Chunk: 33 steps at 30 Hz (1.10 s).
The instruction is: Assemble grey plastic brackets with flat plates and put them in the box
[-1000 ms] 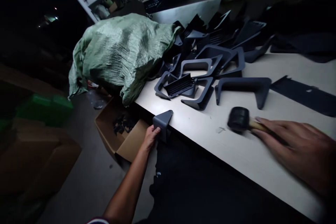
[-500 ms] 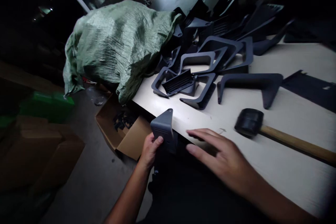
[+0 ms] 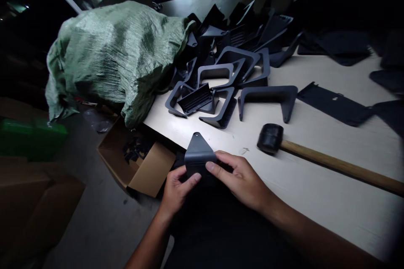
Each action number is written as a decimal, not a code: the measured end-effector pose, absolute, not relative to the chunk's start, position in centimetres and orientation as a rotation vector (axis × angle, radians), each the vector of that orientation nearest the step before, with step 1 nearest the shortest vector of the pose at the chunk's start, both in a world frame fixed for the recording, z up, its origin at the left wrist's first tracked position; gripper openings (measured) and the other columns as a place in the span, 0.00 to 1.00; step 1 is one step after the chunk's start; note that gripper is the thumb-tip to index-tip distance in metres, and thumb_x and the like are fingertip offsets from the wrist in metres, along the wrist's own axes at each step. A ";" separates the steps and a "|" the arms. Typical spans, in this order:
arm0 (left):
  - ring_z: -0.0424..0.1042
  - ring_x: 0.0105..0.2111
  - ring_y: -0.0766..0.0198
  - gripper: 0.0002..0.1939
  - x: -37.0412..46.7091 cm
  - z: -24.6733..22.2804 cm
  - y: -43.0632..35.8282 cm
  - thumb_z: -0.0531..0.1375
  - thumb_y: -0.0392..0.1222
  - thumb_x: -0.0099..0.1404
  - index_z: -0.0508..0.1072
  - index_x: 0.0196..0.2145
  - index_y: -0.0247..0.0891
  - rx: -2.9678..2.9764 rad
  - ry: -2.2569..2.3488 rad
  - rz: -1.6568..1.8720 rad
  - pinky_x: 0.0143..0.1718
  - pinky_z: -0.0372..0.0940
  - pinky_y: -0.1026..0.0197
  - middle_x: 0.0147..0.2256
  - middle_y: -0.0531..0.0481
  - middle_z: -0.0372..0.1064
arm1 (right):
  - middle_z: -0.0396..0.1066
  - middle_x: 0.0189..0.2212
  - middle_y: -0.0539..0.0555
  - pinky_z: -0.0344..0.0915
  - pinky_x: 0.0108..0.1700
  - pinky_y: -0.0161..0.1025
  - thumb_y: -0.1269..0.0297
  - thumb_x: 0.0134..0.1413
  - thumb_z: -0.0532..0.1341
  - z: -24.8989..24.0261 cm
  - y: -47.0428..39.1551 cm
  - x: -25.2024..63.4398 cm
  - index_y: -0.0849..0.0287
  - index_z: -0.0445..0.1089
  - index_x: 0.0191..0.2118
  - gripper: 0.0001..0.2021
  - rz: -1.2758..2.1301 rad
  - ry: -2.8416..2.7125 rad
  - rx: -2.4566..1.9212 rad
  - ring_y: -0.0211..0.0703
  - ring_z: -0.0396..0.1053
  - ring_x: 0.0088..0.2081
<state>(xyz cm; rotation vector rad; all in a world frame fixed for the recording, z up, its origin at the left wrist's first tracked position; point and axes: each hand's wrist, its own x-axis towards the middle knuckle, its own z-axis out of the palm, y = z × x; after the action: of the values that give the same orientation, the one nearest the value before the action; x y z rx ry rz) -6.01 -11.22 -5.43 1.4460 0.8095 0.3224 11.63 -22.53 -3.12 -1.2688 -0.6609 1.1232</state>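
Note:
A dark grey bent plastic bracket (image 3: pixel 199 153), with a tapered flap and a small hole at its tip, is held between both hands just off the table's front edge. My left hand (image 3: pixel 176 187) grips its lower left side, thumb across the front. On the right side, my right hand (image 3: pixel 241 178) pinches it with thumb and forefinger. The bracket's lower part fades into the dark clothing behind it. To the right, a black-headed mallet (image 3: pixel 270 138) with a wooden handle lies on the table (image 3: pixel 315 210).
Several U-shaped dark brackets (image 3: pixel 268 92) and flat plates (image 3: pixel 336 105) lie across the table's middle and back. A green woven sack (image 3: pixel 107 54) bulges over its left end. Below stands an open cardboard box (image 3: pixel 151 172) with small black parts; a green container (image 3: pixel 34 136) is farther left.
My right hand has come left from beside the bracket and closed on its right side. The bracket has turned to face me more squarely. The camera view has swung right.

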 end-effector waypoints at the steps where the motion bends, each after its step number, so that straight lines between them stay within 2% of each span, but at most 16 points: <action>1: 0.77 0.39 0.58 0.18 -6.0 -5.4 -11.2 0.69 0.51 0.66 0.84 0.49 0.38 1.454 0.809 0.323 0.43 0.70 0.61 0.41 0.47 0.83 | 0.77 0.39 0.53 0.72 0.43 0.39 0.54 0.67 0.65 -3.1 -22.6 11.7 0.57 0.80 0.44 0.12 1.126 -0.654 -1.261 0.48 0.75 0.43; 5: 0.77 0.38 0.59 0.18 -5.8 -5.2 -11.2 0.69 0.51 0.66 0.84 0.49 0.37 1.463 0.809 0.321 0.42 0.70 0.61 0.40 0.47 0.83 | 0.78 0.42 0.54 0.72 0.44 0.39 0.54 0.68 0.65 -2.9 -22.9 11.7 0.57 0.80 0.46 0.13 1.143 -0.654 -1.245 0.48 0.75 0.45; 9: 0.78 0.39 0.59 0.17 -5.8 -5.4 -11.3 0.69 0.50 0.66 0.85 0.47 0.37 1.453 0.782 0.316 0.42 0.70 0.61 0.42 0.47 0.83 | 0.76 0.40 0.53 0.70 0.48 0.39 0.56 0.68 0.65 -2.8 -23.2 11.8 0.57 0.79 0.42 0.10 1.073 -0.749 -1.285 0.47 0.74 0.45; 15: 0.77 0.40 0.58 0.16 -6.3 -5.5 -11.4 0.69 0.50 0.67 0.85 0.47 0.38 1.471 0.737 0.230 0.45 0.70 0.61 0.41 0.48 0.83 | 0.74 0.38 0.54 0.67 0.36 0.38 0.56 0.69 0.63 -2.6 -23.8 11.7 0.57 0.75 0.35 0.12 0.995 -0.838 -1.406 0.47 0.73 0.41; 25: 0.76 0.41 0.58 0.17 -6.6 -5.1 -11.5 0.67 0.51 0.68 0.84 0.49 0.38 1.371 0.572 0.011 0.47 0.69 0.59 0.41 0.46 0.81 | 0.71 0.28 0.53 0.67 0.35 0.41 0.58 0.68 0.64 -1.9 -24.4 10.8 0.57 0.73 0.29 0.15 0.790 -0.995 -1.542 0.44 0.69 0.31; 30: 0.76 0.45 0.55 0.19 -6.6 -4.7 -11.5 0.67 0.51 0.68 0.83 0.51 0.39 1.388 0.524 -0.047 0.51 0.68 0.55 0.45 0.45 0.81 | 0.72 0.26 0.53 0.69 0.32 0.40 0.56 0.68 0.64 -1.6 -24.6 10.5 0.57 0.75 0.29 0.15 0.717 -1.049 -1.568 0.44 0.69 0.29; 33: 0.77 0.44 0.54 0.22 -6.9 -4.6 -11.4 0.70 0.54 0.64 0.82 0.50 0.37 1.329 0.575 -0.017 0.50 0.68 0.55 0.43 0.45 0.81 | 0.73 0.26 0.54 0.69 0.32 0.42 0.57 0.67 0.64 -1.6 -24.7 10.1 0.56 0.77 0.31 0.13 0.715 -1.096 -1.567 0.45 0.70 0.29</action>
<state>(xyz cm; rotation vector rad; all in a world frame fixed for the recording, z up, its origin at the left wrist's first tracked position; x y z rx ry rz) -6.90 -11.39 -4.55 1.3289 0.5754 -0.0170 10.10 -24.72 -1.57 -1.5669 -1.0960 0.7155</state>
